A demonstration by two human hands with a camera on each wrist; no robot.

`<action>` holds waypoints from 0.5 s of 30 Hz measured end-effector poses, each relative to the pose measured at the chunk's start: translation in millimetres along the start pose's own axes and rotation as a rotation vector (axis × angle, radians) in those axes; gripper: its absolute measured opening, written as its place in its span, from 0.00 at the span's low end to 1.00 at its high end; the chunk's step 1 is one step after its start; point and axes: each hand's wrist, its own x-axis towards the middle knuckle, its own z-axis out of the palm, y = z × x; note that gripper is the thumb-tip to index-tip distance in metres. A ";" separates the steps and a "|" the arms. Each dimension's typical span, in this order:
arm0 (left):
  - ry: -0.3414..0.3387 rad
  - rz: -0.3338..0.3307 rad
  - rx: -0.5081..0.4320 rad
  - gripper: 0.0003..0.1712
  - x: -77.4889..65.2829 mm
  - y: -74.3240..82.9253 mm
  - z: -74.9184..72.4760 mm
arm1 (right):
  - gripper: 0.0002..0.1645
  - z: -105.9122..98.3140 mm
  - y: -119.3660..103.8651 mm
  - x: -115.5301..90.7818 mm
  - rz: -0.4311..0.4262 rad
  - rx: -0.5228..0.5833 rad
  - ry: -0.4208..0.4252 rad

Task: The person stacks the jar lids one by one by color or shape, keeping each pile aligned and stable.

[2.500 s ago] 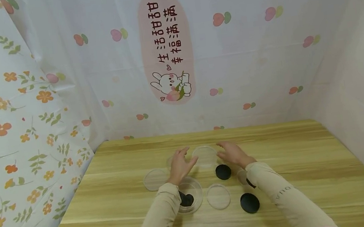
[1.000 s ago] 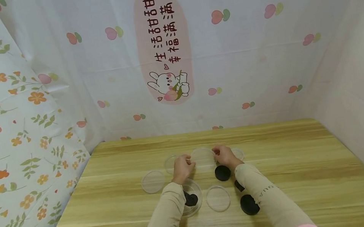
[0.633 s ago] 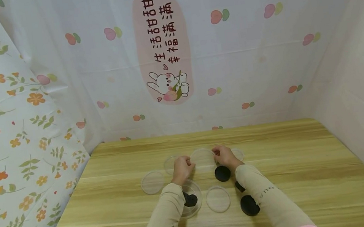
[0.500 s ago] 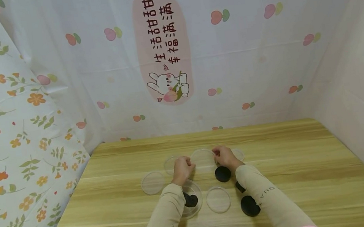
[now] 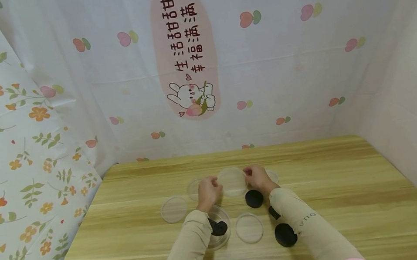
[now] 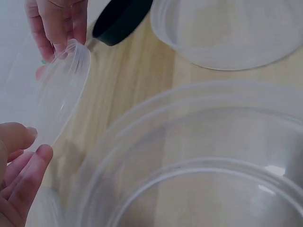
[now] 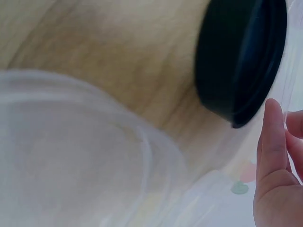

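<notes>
Between my two hands, near the back of the table, is a clear round plastic lid (image 5: 233, 182), tilted up on its edge in the left wrist view. My left hand (image 5: 209, 192) pinches its left rim; thumb and fingertips meet its lower edge in the left wrist view. My right hand (image 5: 258, 179) holds the opposite rim with bent fingertips. Just in front of the right hand lies a round black cap (image 5: 254, 198), hollow on one side (image 7: 241, 61). Below the left wrist sits a larger clear dish with ringed walls (image 5: 226, 235), partly hidden by the sleeve.
A clear round lid (image 5: 249, 228) lies in front, with another black cap (image 5: 285, 235) to its right by the right forearm. More clear discs (image 5: 174, 209) lie at left, and a smaller clear disc (image 5: 272, 176) beyond the right hand. A printed curtain (image 5: 284, 71) hangs behind the wood-grain table (image 5: 337, 174).
Both hands have come in from spread fingers to hold the clear lid's rim. Over the last half second the lid has tipped a little and the left hand has risen slightly.
</notes>
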 end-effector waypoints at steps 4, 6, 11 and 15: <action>0.037 0.008 -0.025 0.14 1.1 3.6 -5.9 | 0.15 -12.5 -30.0 -12.4 0.019 0.053 -0.008; 0.046 0.009 -0.043 0.14 1.2 5.6 -8.9 | 0.15 -15.0 -33.7 -13.5 0.016 0.068 -0.006; 0.059 0.023 -0.104 0.12 2.7 9.2 -15.0 | 0.15 -19.9 -39.1 -13.0 0.030 0.107 0.016; 0.076 0.049 -0.136 0.11 4.1 9.2 -19.7 | 0.14 -22.6 -43.8 -14.0 0.021 0.125 0.012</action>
